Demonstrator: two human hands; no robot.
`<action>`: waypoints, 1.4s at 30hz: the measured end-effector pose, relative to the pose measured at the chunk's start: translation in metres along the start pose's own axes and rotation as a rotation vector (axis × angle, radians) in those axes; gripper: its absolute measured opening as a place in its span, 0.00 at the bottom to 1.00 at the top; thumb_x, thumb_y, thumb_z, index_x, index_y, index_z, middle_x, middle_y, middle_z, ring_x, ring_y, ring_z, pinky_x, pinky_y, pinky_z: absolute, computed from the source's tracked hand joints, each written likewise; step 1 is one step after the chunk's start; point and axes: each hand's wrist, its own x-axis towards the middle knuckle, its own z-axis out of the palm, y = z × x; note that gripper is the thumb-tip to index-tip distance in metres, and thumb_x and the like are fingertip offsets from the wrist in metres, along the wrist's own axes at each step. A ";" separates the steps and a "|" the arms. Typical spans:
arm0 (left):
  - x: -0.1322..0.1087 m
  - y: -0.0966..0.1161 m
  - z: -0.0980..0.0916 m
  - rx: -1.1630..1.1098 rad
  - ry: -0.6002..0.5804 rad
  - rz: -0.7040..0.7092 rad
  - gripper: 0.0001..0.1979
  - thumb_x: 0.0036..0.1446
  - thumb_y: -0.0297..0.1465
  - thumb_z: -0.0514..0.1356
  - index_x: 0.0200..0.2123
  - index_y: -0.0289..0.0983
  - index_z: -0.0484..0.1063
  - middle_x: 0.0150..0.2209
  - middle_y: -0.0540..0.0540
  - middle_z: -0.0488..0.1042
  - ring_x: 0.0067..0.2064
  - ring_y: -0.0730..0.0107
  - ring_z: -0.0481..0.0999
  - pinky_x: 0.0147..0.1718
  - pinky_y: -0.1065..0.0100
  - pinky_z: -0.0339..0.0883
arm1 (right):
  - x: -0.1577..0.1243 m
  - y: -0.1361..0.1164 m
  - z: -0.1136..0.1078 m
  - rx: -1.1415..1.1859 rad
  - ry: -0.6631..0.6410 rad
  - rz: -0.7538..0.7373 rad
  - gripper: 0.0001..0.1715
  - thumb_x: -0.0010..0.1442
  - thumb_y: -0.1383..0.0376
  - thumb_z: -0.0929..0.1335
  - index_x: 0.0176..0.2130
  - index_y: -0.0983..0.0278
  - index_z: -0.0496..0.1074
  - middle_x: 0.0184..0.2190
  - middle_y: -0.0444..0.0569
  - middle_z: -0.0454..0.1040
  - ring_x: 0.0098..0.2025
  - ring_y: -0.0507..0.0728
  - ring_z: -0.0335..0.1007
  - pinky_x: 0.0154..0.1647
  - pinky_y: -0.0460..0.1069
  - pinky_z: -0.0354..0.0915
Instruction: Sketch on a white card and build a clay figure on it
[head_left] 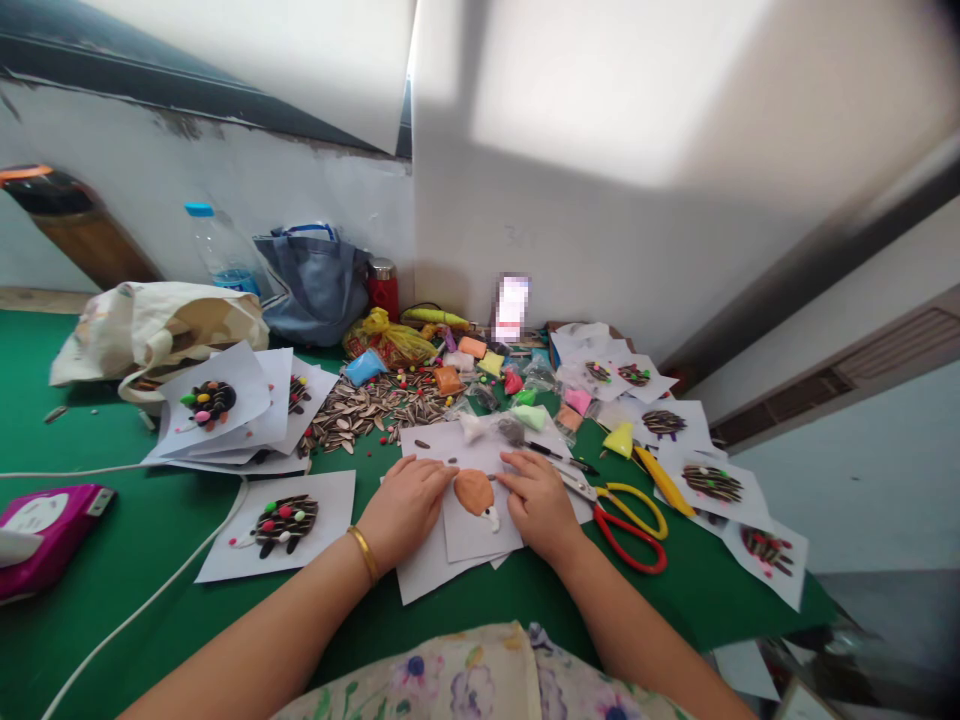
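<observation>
On a small white paper (463, 540) in front of me lies a flat orange-brown clay oval (474, 492) with a white clay head (490, 519) bearing dark dots at its lower right. My left hand (411, 510) rests at the oval's left, fingers stretched flat across the paper, fingertips by its upper edge. At the other side, my right hand (541, 503) has its fingertips at a sunflower seed (491, 477) beside the oval's upper right edge. The seed appears to be pinched there. Scissors (630, 525) with yellow and red handles lie right of this hand, beside a black pen (562, 457).
A sunflower seed pile (360, 412) and colored clay packets (450, 379) lie beyond the papers. Finished seed-and-clay hedgehogs stand on cards (225, 560) left and right. Bags (315, 280), a bottle (225, 255), a lit phone (511, 308) and a magenta device (52, 535) with a white cable surround them.
</observation>
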 end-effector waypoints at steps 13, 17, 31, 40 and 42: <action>0.000 0.000 0.002 -0.001 0.009 -0.007 0.19 0.61 0.25 0.52 0.54 0.43 0.68 0.51 0.44 0.75 0.55 0.62 0.72 0.61 0.53 0.54 | 0.003 -0.007 -0.003 -0.065 -0.024 -0.026 0.26 0.52 0.75 0.65 0.47 0.56 0.78 0.56 0.48 0.70 0.59 0.62 0.59 0.60 0.59 0.58; 0.000 0.000 0.001 -0.004 -0.007 -0.011 0.18 0.62 0.25 0.52 0.54 0.43 0.68 0.52 0.45 0.75 0.55 0.63 0.71 0.61 0.52 0.53 | 0.002 -0.004 -0.004 -0.049 0.018 -0.003 0.25 0.53 0.75 0.64 0.46 0.57 0.78 0.56 0.48 0.71 0.58 0.62 0.59 0.59 0.59 0.58; 0.000 0.001 0.000 -0.017 0.002 -0.010 0.19 0.62 0.25 0.51 0.54 0.43 0.68 0.52 0.44 0.75 0.55 0.62 0.72 0.61 0.52 0.52 | 0.002 -0.003 -0.004 -0.036 0.003 -0.014 0.26 0.53 0.74 0.64 0.47 0.56 0.77 0.56 0.48 0.71 0.58 0.63 0.60 0.59 0.61 0.58; 0.000 0.003 -0.003 -0.023 -0.027 -0.022 0.18 0.61 0.30 0.56 0.55 0.42 0.67 0.52 0.44 0.74 0.55 0.61 0.71 0.62 0.50 0.50 | 0.003 -0.003 -0.004 0.012 -0.015 0.021 0.29 0.53 0.75 0.63 0.53 0.60 0.73 0.54 0.49 0.72 0.57 0.61 0.61 0.60 0.59 0.57; -0.001 0.003 -0.003 -0.022 -0.038 -0.016 0.23 0.58 0.36 0.61 0.57 0.42 0.65 0.53 0.43 0.73 0.56 0.58 0.70 0.63 0.49 0.48 | 0.002 -0.003 -0.004 -0.002 -0.026 0.028 0.28 0.53 0.75 0.63 0.52 0.60 0.74 0.54 0.49 0.72 0.58 0.61 0.61 0.60 0.60 0.57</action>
